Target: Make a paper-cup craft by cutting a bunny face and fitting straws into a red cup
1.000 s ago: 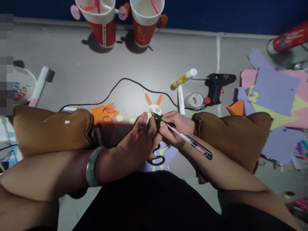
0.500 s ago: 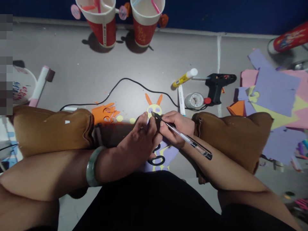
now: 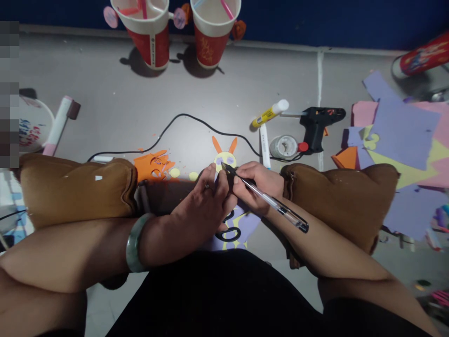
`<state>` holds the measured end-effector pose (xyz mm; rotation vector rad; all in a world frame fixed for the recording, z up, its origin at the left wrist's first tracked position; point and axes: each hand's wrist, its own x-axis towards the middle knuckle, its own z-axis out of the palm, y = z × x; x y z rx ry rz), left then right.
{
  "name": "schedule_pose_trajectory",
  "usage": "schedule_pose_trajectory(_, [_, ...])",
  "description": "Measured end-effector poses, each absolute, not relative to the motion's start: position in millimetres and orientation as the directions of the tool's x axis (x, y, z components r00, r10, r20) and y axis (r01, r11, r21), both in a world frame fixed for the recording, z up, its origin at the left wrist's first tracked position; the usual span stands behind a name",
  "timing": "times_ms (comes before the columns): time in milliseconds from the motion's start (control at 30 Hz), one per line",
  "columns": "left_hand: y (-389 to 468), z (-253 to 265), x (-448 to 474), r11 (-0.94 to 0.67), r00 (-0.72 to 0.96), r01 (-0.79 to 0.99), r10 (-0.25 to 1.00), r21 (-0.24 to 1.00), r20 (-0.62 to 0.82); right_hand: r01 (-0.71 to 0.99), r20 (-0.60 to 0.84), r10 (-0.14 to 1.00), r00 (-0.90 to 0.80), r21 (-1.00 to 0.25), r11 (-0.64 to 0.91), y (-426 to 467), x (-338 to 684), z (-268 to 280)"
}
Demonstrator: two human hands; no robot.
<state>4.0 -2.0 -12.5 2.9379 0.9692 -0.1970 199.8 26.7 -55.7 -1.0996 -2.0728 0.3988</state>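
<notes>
A yellow paper face (image 3: 225,156) with two orange ear-like strips and lilac eye patches lies on the table in front of me. My right hand (image 3: 259,183) is closed around a clear-barrelled pen (image 3: 275,204), its dark tip against the lower part of the face. From the left, my left hand (image 3: 205,201) rests with fingers stretched out along the face's lower edge, holding it down and hiding that part. Below my hands, the black handles of scissors (image 3: 228,234) show on lilac and yellow paper scraps (image 3: 247,222).
Orange paper offcuts (image 3: 150,166) lie left, beneath a black cable (image 3: 182,115). To the right are a glue stick (image 3: 270,114), a white marker (image 3: 264,142), a tape roll (image 3: 283,147) and a glue gun (image 3: 315,128). Two red-and-white paper cups (image 3: 152,44) stand at the back.
</notes>
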Motion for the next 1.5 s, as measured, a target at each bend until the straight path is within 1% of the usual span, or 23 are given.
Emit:
schedule_pose_trajectory(167, [-3.4, -12.9, 2.9, -0.811, 0.803, 0.584, 0.584, -0.038, -0.118, 0.591, 0.452, 0.815, -0.362, -0.565, 0.576, 26.5, 199.9, -56.1])
schedule_pose_trajectory(333, [-3.6, -14.2, 4.2, -0.8, 0.791, 0.6, 0.598, -0.022, -0.127, 0.579, 0.499, 0.787, -0.363, -0.541, 0.61, 28.7, 199.3, -56.9])
schedule_pose_trajectory(600, [-3.8, -13.3, 3.2, -0.803, 0.797, 0.595, 0.593, -0.017, -0.109, 0.578, 0.485, 0.795, -0.366, -0.551, 0.602, 27.1, 199.7, -56.6])
schedule_pose_trajectory(733, [-4.7, -14.8, 2.1, -0.796, 0.793, 0.605, 0.6, 0.017, -0.104, 0.588, 0.459, 0.813, -0.358, -0.565, 0.578, 25.9, 200.6, -56.8])
schedule_pose_trajectory(867, [-4.2, -14.7, 2.4, -0.796, 0.794, 0.604, 0.597, 0.034, -0.119, 0.579, 0.475, 0.802, -0.362, -0.56, 0.592, 27.1, 200.2, -56.4])
schedule_pose_trajectory(1067, [-2.8, -11.2, 3.4, -0.805, 0.796, 0.594, 0.588, -0.001, -0.144, 0.569, 0.476, 0.803, -0.358, -0.571, 0.592, 27.7, 200.4, -55.7])
schedule_pose_trajectory(1233, [-3.0, -13.2, 3.2, -0.802, 0.795, 0.597, 0.588, 0.016, -0.145, 0.571, 0.47, 0.808, -0.354, -0.576, 0.585, 27.4, 200.8, -55.8])
schedule_pose_trajectory(1500, [-3.6, -14.1, 3.5, -0.797, 0.791, 0.604, 0.599, 0.008, -0.125, 0.589, 0.462, 0.814, -0.351, -0.568, 0.576, 26.2, 200.5, -56.6])
